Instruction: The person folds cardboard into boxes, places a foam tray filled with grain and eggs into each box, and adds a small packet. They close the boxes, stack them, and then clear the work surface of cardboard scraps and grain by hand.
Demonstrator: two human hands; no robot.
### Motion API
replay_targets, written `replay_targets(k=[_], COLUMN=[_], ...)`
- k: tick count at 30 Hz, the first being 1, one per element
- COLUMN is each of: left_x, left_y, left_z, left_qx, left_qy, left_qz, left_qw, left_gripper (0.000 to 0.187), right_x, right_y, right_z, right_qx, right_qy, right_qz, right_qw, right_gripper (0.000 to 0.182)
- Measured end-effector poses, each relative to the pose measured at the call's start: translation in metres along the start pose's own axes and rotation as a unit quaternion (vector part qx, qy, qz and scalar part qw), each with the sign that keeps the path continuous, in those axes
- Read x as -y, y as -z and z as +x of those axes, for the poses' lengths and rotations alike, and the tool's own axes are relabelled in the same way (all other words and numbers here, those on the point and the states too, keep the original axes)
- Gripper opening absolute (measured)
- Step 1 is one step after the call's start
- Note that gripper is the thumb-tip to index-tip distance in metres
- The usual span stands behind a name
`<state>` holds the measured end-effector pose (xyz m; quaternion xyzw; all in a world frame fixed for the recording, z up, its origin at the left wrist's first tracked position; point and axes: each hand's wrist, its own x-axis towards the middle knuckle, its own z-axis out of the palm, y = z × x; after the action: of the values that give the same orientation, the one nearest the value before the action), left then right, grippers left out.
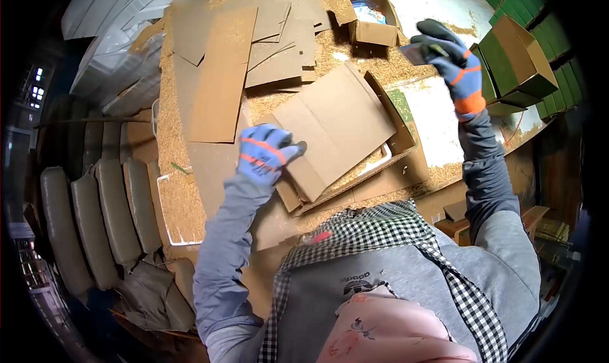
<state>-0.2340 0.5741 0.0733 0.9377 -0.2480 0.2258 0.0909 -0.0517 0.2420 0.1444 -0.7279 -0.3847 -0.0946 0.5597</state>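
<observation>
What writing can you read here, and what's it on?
"adidas": upside down, on the grey fabric sweatshirt.
Too small to read: dark marks on the blue-and-orange fabric glove on the left hand.
Too small to read: any print on the blue-and-white packets in the open brown cardboard box.

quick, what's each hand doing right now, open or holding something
Left hand: curled at the edge of the cardboard sheet; grip unclear.
Right hand: closed, holding a small dark item, identity unclear.
</observation>
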Motion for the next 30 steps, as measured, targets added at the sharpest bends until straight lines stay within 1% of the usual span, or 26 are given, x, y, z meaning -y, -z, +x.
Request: replay_targets(k=[2, 3, 4, 6, 8, 9, 10, 11, 12, 13, 14, 15, 16, 17, 18, 19, 20, 22, 23, 25, 26, 27, 28, 30], left_x=[0.003, 0.006, 0.0, -0.005, -0.005, -0.005, -0.007, -0.011, -0.046, -0.049, -0.053, -0.057, -0.061, -0.045, -0.042, -0.041, -0.042, -0.055, -0.067, -0.096, -0.112, -0.13, -0.148, -0.187], left_y=[-0.02, -0.029, -0.041, -0.049, -0.034, -0.023, -0.009, 0.003, -0.01, -0.056, -0.103, -0.148, -0.182, -0.209, -0.203, -0.195, -0.185, -0.154, -0.136, -0.113, -0.109, -0.109, -0.111, -0.118], left_z=[0.004, 0.009, 0.012, 0.02, 0.001, -0.008, -0.021, -0.035, -0.052, -0.074, -0.097, -0.118, -0.131, -0.162, -0.14, -0.115, -0.091, -0.047, -0.023, 0.046, 0.092, 0.151, 0.195, 0.314], left_qx=[0.098, 0.217, 0.309, 0.459, 0.3, 0.294, 0.111, -0.077, -0.288, -0.313, -0.342, -0.375, -0.358, -0.364, -0.285, -0.228, -0.19, -0.141, -0.118, -0.075, -0.049, -0.018, 0.005, 0.067], left_qy=[-0.056, -0.115, -0.129, -0.082, -0.078, -0.077, 0.061, 0.186, 0.39, 0.421, 0.45, 0.473, 0.521, 0.461, 0.492, 0.503, 0.501, 0.487, 0.476, 0.432, 0.401, 0.366, 0.335, 0.26], left_qz=[0.043, 0.069, 0.106, 0.139, 0.185, 0.19, 0.06, -0.077, -0.286, -0.333, -0.378, -0.419, -0.458, -0.748, -0.776, -0.781, -0.783, -0.78, -0.776, -0.777, -0.783, -0.791, -0.795, -0.798], left_qw=[0.993, 0.967, 0.936, 0.874, 0.933, 0.934, 0.99, 0.976, 0.827, 0.783, 0.733, 0.678, 0.624, 0.308, 0.272, 0.292, 0.316, 0.368, 0.396, 0.453, 0.473, 0.49, 0.506, 0.539], left_gripper=[0.009, 0.01, 0.011, 0.018, 0.025, 0.025, 0.03, 0.038, 0.041, 0.045, 0.05, 0.056, 0.056, 0.051, 0.053, 0.055, 0.057, 0.061, 0.063, 0.068, 0.07, 0.072, 0.075, 0.079], right_x=[0.019, 0.019, 0.011, -0.057, -0.027, -0.026, -0.008, -0.005, -0.01, -0.016, -0.021, -0.05, -0.096, -0.119, -0.115, -0.108, -0.1, -0.082, -0.074, -0.053, -0.047, -0.041, -0.038, -0.041], right_y=[-0.051, -0.081, -0.11, -0.158, -0.16, -0.156, -0.141, -0.124, -0.103, -0.082, -0.061, -0.051, -0.047, -0.047, -0.053, -0.06, -0.054, -0.017, 0.02, 0.119, 0.172, 0.229, 0.292, 0.419], right_z=[-0.005, -0.005, -0.017, -0.074, -0.07, -0.069, -0.045, -0.036, -0.032, -0.027, -0.029, -0.05, -0.074, -0.109, -0.15, -0.17, -0.175, -0.163, -0.154, -0.142, -0.136, -0.132, -0.124, -0.107], right_qx=[0.108, 0.22, 0.33, 0.457, 0.471, 0.489, 0.548, 0.459, 0.363, 0.238, 0.098, 0.03, -0.045, -0.066, -0.06, -0.041, -0.036, -0.038, -0.054, -0.103, -0.134, -0.167, -0.201, -0.267], right_qy=[0.101, 0.143, 0.18, 0.063, 0.028, -0.016, -0.117, -0.066, -0.012, -0.144, -0.264, -0.337, -0.394, -0.422, -0.428, -0.421, -0.406, -0.368, -0.342, -0.283, -0.256, -0.232, -0.21, -0.184], right_qz=[-0.036, -0.095, -0.152, -0.232, -0.31, -0.28, -0.172, -0.135, -0.099, 0.079, 0.252, 0.34, 0.42, 0.412, 0.373, 0.338, 0.325, 0.318, 0.309, 0.268, 0.237, 0.2, 0.161, 0.069], right_qw=[0.988, 0.96, 0.914, 0.856, 0.825, 0.826, 0.81, 0.876, 0.926, 0.957, 0.926, 0.877, 0.816, 0.805, 0.821, 0.841, 0.854, 0.873, 0.886, 0.915, 0.928, 0.937, 0.943, 0.943], right_gripper=[0.035, 0.033, 0.034, 0.049, 0.07, 0.077, 0.079, 0.077, 0.075, 0.07, 0.065, 0.059, 0.055, 0.054, 0.053, 0.052, 0.052, 0.05, 0.05, 0.048, 0.048, 0.047, 0.046, 0.045])
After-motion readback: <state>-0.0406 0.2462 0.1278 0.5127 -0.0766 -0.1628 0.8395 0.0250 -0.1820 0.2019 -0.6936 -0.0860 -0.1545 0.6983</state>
